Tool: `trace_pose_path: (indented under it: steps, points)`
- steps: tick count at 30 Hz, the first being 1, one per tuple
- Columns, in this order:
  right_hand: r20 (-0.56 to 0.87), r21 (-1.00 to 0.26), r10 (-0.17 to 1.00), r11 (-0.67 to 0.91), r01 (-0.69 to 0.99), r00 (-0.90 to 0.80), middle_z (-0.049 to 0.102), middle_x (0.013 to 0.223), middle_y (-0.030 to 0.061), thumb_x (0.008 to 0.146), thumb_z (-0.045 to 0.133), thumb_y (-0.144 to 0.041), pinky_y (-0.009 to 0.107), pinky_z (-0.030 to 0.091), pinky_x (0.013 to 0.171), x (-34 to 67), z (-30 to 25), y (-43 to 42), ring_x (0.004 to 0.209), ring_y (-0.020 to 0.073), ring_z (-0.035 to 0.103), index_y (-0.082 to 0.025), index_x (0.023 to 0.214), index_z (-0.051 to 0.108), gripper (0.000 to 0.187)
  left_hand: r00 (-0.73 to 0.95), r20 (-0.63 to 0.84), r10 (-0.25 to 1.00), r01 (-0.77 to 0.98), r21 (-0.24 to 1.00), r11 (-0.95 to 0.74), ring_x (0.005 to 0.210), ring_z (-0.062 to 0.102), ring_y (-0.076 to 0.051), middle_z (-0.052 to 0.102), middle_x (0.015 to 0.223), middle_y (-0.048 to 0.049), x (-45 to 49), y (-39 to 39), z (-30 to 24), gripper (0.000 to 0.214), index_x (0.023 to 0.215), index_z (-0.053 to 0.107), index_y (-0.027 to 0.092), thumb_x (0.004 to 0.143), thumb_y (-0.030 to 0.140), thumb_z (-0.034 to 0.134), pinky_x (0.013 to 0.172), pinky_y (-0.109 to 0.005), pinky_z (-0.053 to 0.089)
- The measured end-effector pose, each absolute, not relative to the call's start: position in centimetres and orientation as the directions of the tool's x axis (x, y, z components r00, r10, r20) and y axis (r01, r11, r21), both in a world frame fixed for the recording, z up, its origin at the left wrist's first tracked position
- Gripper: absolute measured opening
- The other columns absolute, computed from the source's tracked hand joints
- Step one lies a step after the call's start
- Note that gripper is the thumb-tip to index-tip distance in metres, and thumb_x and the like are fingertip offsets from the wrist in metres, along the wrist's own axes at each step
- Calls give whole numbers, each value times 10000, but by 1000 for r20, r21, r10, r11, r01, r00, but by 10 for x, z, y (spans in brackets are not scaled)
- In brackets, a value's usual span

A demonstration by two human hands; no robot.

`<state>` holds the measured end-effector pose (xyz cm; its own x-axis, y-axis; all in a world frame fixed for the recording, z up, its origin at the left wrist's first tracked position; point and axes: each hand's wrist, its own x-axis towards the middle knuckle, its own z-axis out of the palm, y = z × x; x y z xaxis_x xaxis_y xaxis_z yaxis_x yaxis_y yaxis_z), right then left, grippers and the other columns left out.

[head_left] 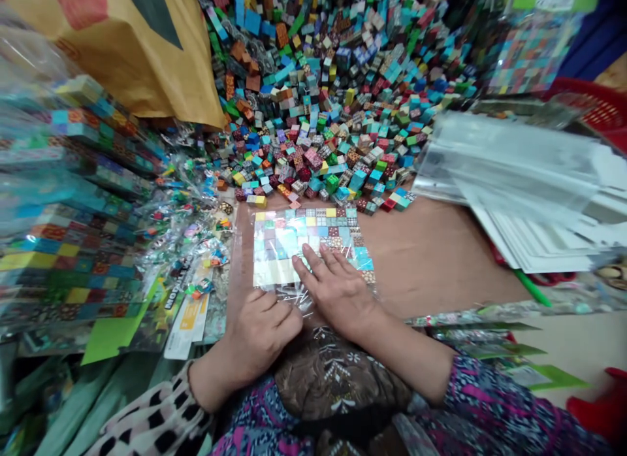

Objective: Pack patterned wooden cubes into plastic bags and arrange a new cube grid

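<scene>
Both hands press on a clear bag of coloured cubes (308, 244) lying on the brown floor (431, 253): right hand (337, 283) flat and open across it, left hand (262, 332) curled at its near edge. Beyond lies a loose cube heap (333, 97); packed bags (73, 201) stack left, empty sleeves (529, 188) right.

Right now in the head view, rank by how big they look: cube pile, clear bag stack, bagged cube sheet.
1. cube pile
2. clear bag stack, nearer the camera, so that gap is unsure
3. bagged cube sheet, clearly smallest
</scene>
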<state>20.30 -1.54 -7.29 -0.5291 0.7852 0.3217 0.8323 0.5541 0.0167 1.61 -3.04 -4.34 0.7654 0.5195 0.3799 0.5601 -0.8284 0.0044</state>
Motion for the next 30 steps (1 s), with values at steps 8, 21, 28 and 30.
trace_pose_path:
  steps: [8,21,28,30]
  points:
    - [277,32,828,499,866,-488,528,1457,193,948,555,-171,561,469,1045,234,-69,-24,1301,405,528,-131,1427,548,481,732,336,593,644,-58,-762,656,465,-203,589,666,-10,14,-36,-49,318,781,599,189,981,94,370,641,-359,330]
    - [338,87,784,524,847,-520,562,1410,231,930,563,-162,539,467,1032,238,-78,-25,1271,413,542,-87,1393,569,469,620,194,760,784,-169,-597,695,559,-253,616,731,-44,63,-26,-31,64,803,566,202,854,221,599,655,-388,387]
    - [369,79,777,521,850,-510,604,1380,192,952,536,-168,489,519,984,241,-79,-23,1227,375,595,-135,1372,601,426,747,247,618,659,-148,-737,622,541,-221,590,639,-13,70,-17,-40,131,759,558,195,854,105,562,629,-374,377]
    - [415,90,766,502,860,-491,620,1364,180,944,559,-172,482,538,955,239,-80,-23,1189,373,624,-151,1345,624,407,763,267,589,633,-122,-765,619,525,-220,580,632,-16,66,-17,-40,177,745,554,200,883,103,500,633,-378,365]
